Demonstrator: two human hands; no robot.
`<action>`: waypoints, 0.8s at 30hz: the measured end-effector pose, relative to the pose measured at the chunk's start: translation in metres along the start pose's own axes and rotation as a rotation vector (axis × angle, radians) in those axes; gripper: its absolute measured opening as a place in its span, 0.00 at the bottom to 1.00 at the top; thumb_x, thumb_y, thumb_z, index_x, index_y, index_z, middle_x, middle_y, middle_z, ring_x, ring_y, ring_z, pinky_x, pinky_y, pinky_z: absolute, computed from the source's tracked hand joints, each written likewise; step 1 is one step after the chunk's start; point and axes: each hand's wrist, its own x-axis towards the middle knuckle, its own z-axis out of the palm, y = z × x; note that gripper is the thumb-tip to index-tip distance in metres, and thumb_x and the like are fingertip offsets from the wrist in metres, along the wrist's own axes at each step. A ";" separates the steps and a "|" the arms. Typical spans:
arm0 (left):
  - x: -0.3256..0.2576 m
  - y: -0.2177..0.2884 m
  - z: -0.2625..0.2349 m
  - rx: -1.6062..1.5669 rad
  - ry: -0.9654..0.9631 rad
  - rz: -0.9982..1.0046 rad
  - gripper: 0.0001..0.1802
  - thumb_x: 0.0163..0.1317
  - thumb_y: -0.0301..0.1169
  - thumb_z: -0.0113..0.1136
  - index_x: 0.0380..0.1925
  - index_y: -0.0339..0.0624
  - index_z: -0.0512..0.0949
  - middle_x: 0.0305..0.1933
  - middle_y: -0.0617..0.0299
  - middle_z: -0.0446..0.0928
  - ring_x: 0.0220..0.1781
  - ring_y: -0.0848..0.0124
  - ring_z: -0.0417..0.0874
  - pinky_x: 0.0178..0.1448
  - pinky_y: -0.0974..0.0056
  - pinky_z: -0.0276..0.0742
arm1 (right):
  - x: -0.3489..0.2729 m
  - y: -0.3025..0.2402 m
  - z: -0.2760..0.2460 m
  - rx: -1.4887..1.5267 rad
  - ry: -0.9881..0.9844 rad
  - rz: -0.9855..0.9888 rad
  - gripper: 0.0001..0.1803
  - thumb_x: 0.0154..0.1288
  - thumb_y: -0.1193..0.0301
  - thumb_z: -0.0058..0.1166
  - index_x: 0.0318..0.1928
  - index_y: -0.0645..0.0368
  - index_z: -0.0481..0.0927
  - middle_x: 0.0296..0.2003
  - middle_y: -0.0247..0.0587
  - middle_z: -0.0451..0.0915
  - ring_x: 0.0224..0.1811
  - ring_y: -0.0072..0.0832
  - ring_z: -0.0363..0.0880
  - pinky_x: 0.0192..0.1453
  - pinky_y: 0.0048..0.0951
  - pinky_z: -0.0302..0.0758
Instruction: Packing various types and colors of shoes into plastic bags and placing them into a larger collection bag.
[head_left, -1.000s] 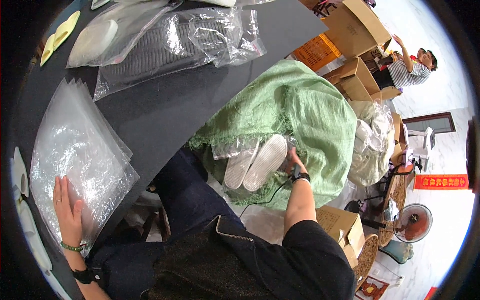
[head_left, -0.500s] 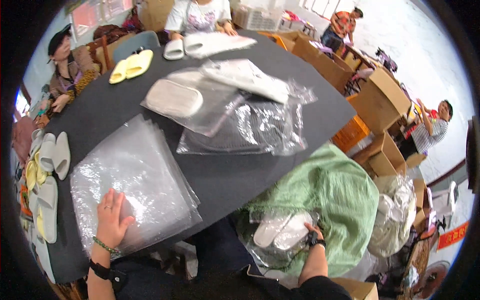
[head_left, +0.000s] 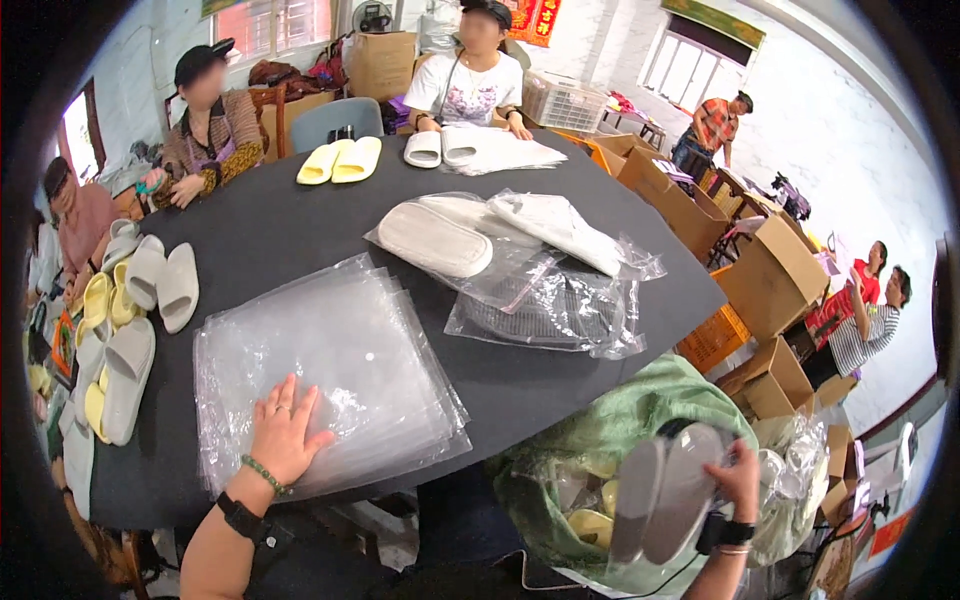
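Note:
My left hand [head_left: 284, 436] lies flat, fingers stretched, on a stack of clear plastic bags [head_left: 330, 345] at the near left of the table. At the lower right my right hand [head_left: 737, 482] grips a pair of grey slippers [head_left: 660, 490] by one side, held up over the green woven sack [head_left: 610, 405]. Whether a clear bag encloses this pair I cannot tell. Inside the sack, yellow slippers [head_left: 590, 527] show through clear wrapping. Beyond the bag stack lie bagged white slippers [head_left: 435, 238] and a bagged dark ribbed pair [head_left: 545, 318].
Loose grey and yellow slippers crowd the table's left edge, among them a grey slipper [head_left: 178, 288]. A yellow pair [head_left: 338, 161] stands at the far side, near a seated person [head_left: 465, 90]. Open cardboard boxes [head_left: 775, 275] and an orange crate [head_left: 715, 338] stand right of the table.
My right hand has lifted the pair of slippers up out of the sack and rightward, uncovering yellow ones. My left hand stays on the bags. The view has tilted up, showing more people.

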 end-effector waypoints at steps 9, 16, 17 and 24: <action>-0.003 0.010 -0.010 -0.010 0.075 0.048 0.36 0.63 0.59 0.53 0.66 0.51 0.69 0.77 0.42 0.50 0.78 0.43 0.46 0.74 0.29 0.37 | 0.088 -0.209 -0.122 -0.133 0.818 -0.363 0.24 0.46 0.66 0.71 0.44 0.53 0.76 0.42 0.45 0.71 0.44 0.46 0.76 0.46 0.43 0.76; -0.013 0.010 -0.016 -0.031 0.065 0.032 0.37 0.61 0.58 0.57 0.66 0.50 0.70 0.77 0.40 0.48 0.78 0.42 0.46 0.74 0.29 0.36 | 0.177 -0.326 -0.023 -0.022 0.876 -0.762 0.18 0.49 0.66 0.68 0.42 0.51 0.80 0.47 0.49 0.74 0.48 0.50 0.77 0.50 0.45 0.77; -0.012 0.011 -0.016 -0.030 0.071 0.041 0.37 0.61 0.58 0.57 0.66 0.50 0.70 0.77 0.40 0.48 0.78 0.42 0.46 0.74 0.29 0.36 | 0.188 -0.335 -0.003 -0.093 0.803 -0.799 0.17 0.49 0.66 0.67 0.42 0.51 0.80 0.48 0.51 0.73 0.47 0.50 0.76 0.50 0.45 0.76; -0.015 0.005 -0.007 -0.035 0.023 0.036 0.41 0.57 0.57 0.62 0.68 0.52 0.66 0.77 0.39 0.47 0.77 0.40 0.48 0.73 0.27 0.38 | 0.164 -0.354 0.085 -0.174 0.336 -1.088 0.19 0.51 0.63 0.66 0.45 0.49 0.80 0.52 0.48 0.69 0.51 0.44 0.71 0.57 0.43 0.71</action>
